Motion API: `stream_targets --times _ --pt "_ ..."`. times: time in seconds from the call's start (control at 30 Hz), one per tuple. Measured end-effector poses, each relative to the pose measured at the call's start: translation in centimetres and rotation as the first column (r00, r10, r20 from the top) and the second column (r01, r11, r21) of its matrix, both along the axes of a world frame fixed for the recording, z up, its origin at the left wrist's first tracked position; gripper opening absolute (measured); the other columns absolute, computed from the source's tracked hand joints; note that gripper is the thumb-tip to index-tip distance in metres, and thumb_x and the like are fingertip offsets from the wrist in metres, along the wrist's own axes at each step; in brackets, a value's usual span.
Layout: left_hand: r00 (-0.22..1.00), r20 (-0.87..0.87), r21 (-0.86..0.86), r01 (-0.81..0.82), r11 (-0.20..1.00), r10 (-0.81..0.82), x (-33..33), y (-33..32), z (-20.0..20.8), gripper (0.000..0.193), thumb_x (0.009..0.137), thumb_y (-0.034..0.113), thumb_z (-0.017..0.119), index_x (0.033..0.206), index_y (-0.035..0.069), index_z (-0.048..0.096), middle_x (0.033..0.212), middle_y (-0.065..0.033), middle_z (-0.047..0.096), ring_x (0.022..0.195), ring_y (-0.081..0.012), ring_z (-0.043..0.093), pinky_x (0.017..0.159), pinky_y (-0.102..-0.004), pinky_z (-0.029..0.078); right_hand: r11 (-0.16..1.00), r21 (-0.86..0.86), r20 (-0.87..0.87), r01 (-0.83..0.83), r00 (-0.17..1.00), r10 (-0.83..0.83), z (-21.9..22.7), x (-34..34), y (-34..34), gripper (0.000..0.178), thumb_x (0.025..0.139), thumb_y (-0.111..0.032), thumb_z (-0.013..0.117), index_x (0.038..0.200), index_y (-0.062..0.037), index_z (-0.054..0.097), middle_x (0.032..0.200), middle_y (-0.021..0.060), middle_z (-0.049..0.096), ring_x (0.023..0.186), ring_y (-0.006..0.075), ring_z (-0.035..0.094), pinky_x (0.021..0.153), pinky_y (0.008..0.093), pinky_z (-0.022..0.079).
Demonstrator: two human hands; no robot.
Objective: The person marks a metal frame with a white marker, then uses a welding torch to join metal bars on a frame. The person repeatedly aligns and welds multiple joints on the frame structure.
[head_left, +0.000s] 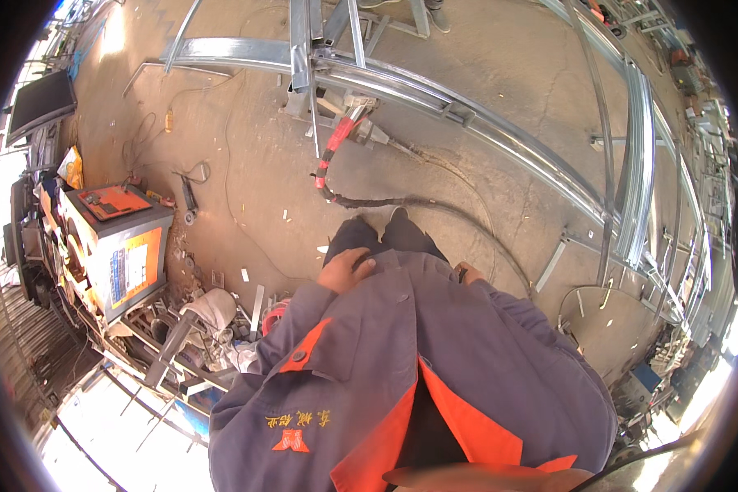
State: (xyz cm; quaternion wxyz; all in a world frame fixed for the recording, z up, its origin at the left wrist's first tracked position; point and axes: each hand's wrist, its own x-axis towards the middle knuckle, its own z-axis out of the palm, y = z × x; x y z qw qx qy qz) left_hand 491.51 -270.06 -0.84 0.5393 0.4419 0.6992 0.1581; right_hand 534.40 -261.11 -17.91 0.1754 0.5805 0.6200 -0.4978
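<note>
My left hand [347, 272] rests at the front hem of my grey jacket [361, 328], over my dark trousers. Its fingers curl round a small dark thing too unclear to name. On the other side, my right hand [469, 274] sits low against the jacket's edge. The sleeve and hem cover much of it, and a dark patch shows beside its fingers. On the floor ahead of my feet lies a thick black cable [435, 205], its far end wrapped in red tape [334, 148]. That end reaches a metal fitting beside a steel frame.
Long shiny metal profiles [500, 135] stretch across the floor ahead and to the right. At left stands an orange-and-grey machine box [131, 246], with an angle grinder [189, 201] on the floor near it. Scrap pieces and a pale bucket-like item [213, 310] crowd the lower left.
</note>
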Motion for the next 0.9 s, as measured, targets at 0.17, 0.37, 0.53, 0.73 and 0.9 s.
stream_targets --times 0.17,0.37,0.53,0.73,0.9 --pt "0.996 0.062 0.040 -0.063 0.997 0.060 -1.9 3.1 0.4 0.054 0.103 0.039 0.064 0.143 0.004 0.058 0.136 -0.0218 0.065 0.125 -0.0358 0.064 0.105 -0.0428 0.051 0.934 0.023 -0.045 -0.355 0.933 0.356 4.3 -3.3 8.6 0.025 0.093 -0.019 0.063 0.116 -0.0142 0.073 0.104 0.0107 0.076 0.098 0.0275 0.072 0.087 0.0408 0.055" --pt "1.000 0.025 0.059 0.001 0.998 -0.003 -3.9 5.4 -0.9 0.052 0.103 0.038 0.065 0.141 0.003 0.060 0.134 -0.0222 0.066 0.124 -0.0361 0.065 0.103 -0.0431 0.052 0.899 0.438 -0.131 0.014 0.990 0.049 13.0 -13.2 18.3 0.029 0.098 -0.022 0.064 0.123 -0.0093 0.069 0.111 0.0195 0.074 0.107 0.0366 0.071 0.093 0.0447 0.056" --pt "0.994 0.064 0.074 -0.089 0.993 0.084 -5.2 6.1 -1.2 0.049 0.102 0.037 0.066 0.138 0.004 0.062 0.132 -0.0220 0.067 0.119 -0.0359 0.067 0.100 -0.0436 0.053 0.866 0.490 -0.328 0.100 0.942 0.077 18.9 -21.9 25.2 0.034 0.098 -0.028 0.065 0.123 -0.0062 0.069 0.117 0.0191 0.073 0.107 0.0351 0.071 0.091 0.0421 0.055" --pt "0.964 -0.025 0.067 -0.264 0.962 0.266 -6.6 9.2 0.0 0.044 0.101 0.036 0.066 0.132 0.004 0.067 0.122 -0.0203 0.073 0.108 -0.0352 0.071 0.094 -0.0432 0.055 0.858 0.513 -0.272 0.011 0.950 0.150 17.1 -30.2 35.6 0.048 0.093 -0.038 0.070 0.133 -0.0108 0.066 0.124 0.0216 0.070 0.113 0.0372 0.067 0.100 0.0444 0.053" --pt "0.862 -0.124 0.059 -0.487 0.871 0.491 -7.7 15.6 2.4 0.038 0.102 0.032 0.067 0.127 0.003 0.070 0.109 -0.0167 0.077 0.100 -0.0285 0.074 0.089 -0.0389 0.056 0.719 0.563 0.012 -0.407 0.874 0.485 13.8 -33.5 39.8 0.080 0.087 -0.042 0.077 0.152 -0.0086 0.046 0.148 0.0206 0.056 0.132 0.0395 0.056 0.111 0.0472 0.045"
